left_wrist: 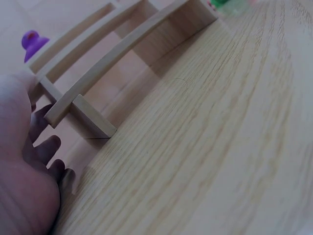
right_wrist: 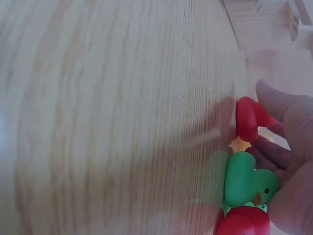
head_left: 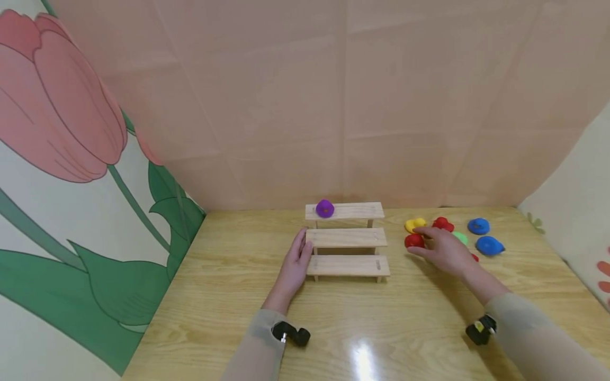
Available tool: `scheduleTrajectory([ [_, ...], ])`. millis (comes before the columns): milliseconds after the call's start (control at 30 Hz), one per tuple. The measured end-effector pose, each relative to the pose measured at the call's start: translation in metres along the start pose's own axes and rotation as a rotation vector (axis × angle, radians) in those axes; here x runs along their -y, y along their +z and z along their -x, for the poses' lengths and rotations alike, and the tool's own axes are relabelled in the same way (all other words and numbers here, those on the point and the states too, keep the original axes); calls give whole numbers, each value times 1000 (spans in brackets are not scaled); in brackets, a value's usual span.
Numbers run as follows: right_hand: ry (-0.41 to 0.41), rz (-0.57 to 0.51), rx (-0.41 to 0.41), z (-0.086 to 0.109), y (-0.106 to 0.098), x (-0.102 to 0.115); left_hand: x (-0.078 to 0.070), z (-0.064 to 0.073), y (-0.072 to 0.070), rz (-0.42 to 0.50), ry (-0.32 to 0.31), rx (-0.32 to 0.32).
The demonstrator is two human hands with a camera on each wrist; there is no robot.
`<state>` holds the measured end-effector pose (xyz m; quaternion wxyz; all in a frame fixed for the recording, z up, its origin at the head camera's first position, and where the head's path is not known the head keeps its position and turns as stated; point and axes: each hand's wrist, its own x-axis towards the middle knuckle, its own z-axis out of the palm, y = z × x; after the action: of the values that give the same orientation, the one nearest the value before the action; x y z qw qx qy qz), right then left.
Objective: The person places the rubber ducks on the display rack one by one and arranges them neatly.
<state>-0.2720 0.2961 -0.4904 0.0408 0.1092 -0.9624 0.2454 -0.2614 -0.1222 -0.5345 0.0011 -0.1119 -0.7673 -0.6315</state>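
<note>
Right hand [head_left: 449,251] partly hides a red toy [head_left: 413,241], perhaps touching.

The stepped stand [head_left: 346,238] is pale wood. Toys [head_left: 489,245] are red, green, yellow and blue — one duck [head_left: 325,209] purple. The bench [head_left: 238,254] shows yellowish grain.

Left arm [head_left: 259,344]: stretched forward, angled slightly right
Left hand [head_left: 294,264]: thumb raised, lower fingers loosely bent
Right arm [head_left: 534,325]: extended forward, slanting left
Right hand [head_left: 447,250]: turned inward, thumb and forefinger spread apart
</note>
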Motion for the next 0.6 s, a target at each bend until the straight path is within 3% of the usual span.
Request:
scheduleTrajectory([
  [600, 26, -13, 13, -2, 3, -4, 1, -1, 1, 23, 1, -11],
])
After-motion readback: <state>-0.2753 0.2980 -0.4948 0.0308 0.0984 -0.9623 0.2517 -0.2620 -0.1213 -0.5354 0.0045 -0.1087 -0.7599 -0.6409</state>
